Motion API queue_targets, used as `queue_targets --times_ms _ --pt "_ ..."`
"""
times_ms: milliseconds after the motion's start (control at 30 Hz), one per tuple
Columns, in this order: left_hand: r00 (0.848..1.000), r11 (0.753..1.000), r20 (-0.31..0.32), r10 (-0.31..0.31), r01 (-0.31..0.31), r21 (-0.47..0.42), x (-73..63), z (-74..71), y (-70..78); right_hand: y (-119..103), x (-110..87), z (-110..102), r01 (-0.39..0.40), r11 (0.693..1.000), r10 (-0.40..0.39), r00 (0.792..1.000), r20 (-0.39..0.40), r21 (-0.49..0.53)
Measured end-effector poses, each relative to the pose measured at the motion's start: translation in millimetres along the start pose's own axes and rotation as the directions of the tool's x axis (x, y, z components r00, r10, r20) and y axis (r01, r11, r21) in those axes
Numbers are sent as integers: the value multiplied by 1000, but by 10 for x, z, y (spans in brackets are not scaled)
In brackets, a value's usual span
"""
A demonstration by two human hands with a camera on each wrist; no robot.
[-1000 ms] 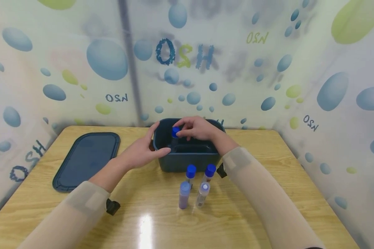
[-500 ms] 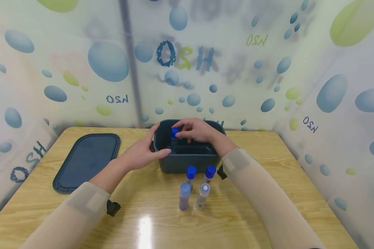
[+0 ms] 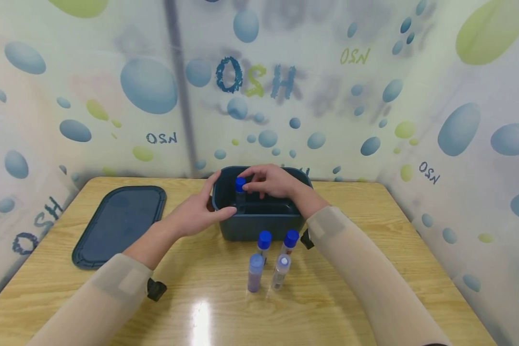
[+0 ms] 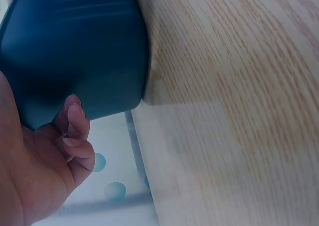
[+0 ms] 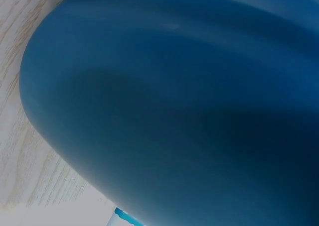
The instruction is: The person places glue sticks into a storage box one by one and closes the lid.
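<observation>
My left hand point(image 3: 194, 213) holds the left end of a dark blue plastic bin point(image 3: 264, 227), thumb at the front rim and index finger at the back corner. The left wrist view shows its other fingers point(image 4: 79, 131) loosely curled beside the bin's wall. Inside the bin, near its left end, a slim blue-capped bottle point(image 3: 240, 184) stands upright. My right hand point(image 3: 274, 181) reaches over the bin and pinches that cap between thumb and index finger. Only the bin's outer wall point(image 5: 149, 111) fills the right wrist view; the hand is hidden there.
Two blue-capped bottles point(image 3: 265, 240) point(image 3: 290, 240) stand before the bin. Nearer are a pale purple bottle point(image 3: 254, 274) and a clear-capped one point(image 3: 280, 273). A dark blue lid point(image 3: 118, 226) lies at left on the wooden table point(image 3: 207, 288). A patterned curtain point(image 3: 251, 120) hangs behind.
The blue-capped bottle in the bin has shifted slightly left, and more of its body shows. My right hand has stayed nearly in place; the left hand keeps its hold on the bin.
</observation>
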State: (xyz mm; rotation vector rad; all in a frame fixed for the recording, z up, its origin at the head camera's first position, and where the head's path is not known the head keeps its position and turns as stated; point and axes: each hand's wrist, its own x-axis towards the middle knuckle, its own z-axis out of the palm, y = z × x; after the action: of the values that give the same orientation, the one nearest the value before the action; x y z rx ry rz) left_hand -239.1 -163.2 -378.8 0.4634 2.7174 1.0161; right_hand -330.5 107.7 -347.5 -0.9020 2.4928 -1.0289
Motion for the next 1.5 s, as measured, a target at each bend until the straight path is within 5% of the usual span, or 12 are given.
queue_targets --times_ms 1500 --pt "1000 1000 0 8 -8 0 3 6 -4 3 3 10 -21 999 21 1000 -3 35"
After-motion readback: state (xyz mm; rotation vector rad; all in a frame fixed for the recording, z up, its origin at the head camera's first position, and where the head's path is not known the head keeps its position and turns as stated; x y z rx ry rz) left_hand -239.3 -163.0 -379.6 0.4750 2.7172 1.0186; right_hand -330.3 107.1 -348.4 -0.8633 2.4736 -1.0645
